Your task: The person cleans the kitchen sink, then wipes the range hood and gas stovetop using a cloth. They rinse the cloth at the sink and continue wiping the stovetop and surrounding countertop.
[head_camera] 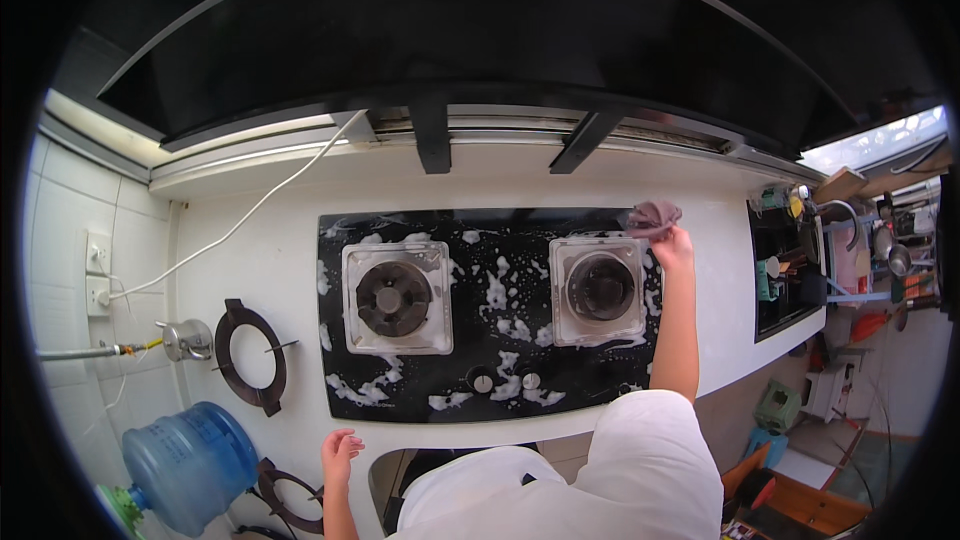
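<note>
A black glass gas cooktop (495, 379) lies before me, spattered with white foam. Metal drip trays surround its left burner (388, 298) and right burner (601, 288). My right hand (673, 247) grips a crumpled purplish-brown cloth (654, 220) at the cooktop's far right corner. Nothing is held in my left hand (343, 451), its fingers apart, by the counter's front edge below the cooktop's left corner. Two control knobs, the left knob (483, 384) and the right knob (531, 381), sit near the front with foam around them.
One dark pan support ring (251, 357) rests on the white counter (247, 262), left of the cooktop; another ring (291, 499) is nearer me. A blue water jug (187, 465) lies at lower left. A white cable (247, 217) crosses the counter's back left. The sink (787, 292) is at right.
</note>
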The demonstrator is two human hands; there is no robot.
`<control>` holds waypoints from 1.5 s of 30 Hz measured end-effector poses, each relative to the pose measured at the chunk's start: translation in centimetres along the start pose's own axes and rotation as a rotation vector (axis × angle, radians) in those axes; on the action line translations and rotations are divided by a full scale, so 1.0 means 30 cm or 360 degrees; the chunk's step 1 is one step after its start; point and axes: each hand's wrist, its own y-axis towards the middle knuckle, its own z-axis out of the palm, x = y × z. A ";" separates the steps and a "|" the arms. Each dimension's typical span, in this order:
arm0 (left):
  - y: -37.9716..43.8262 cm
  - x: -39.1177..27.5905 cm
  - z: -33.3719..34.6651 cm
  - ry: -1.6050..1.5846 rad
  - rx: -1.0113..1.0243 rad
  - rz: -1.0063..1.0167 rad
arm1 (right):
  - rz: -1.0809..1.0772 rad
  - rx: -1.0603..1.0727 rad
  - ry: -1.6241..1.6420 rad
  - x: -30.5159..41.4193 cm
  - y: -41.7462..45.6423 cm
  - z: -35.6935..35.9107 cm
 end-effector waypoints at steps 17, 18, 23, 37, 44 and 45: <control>-0.062 -0.079 0.079 -0.0118 0.0268 0.0348 | 0.0766 0.0958 -0.0858 -0.963 -0.830 0.500; -0.066 -0.066 0.068 -0.0119 0.0271 0.0342 | 0.0587 0.1062 -0.1039 -1.051 -0.795 0.506; -0.088 0.010 -0.019 -0.0210 0.0221 0.0357 | 0.0203 0.1149 -0.1671 -1.321 -0.700 0.796; -0.184 0.272 -0.321 -0.0601 -0.0221 0.0219 | -0.1359 0.0807 -0.3632 -1.841 -0.494 1.033; -0.155 0.329 -0.368 -0.0672 -0.0134 0.0199 | -0.1702 0.0841 -0.3424 -1.897 -0.573 0.869; -0.153 0.325 -0.374 -0.0687 -0.0119 0.0205 | -0.1754 0.0854 -0.3398 -1.903 -0.590 0.842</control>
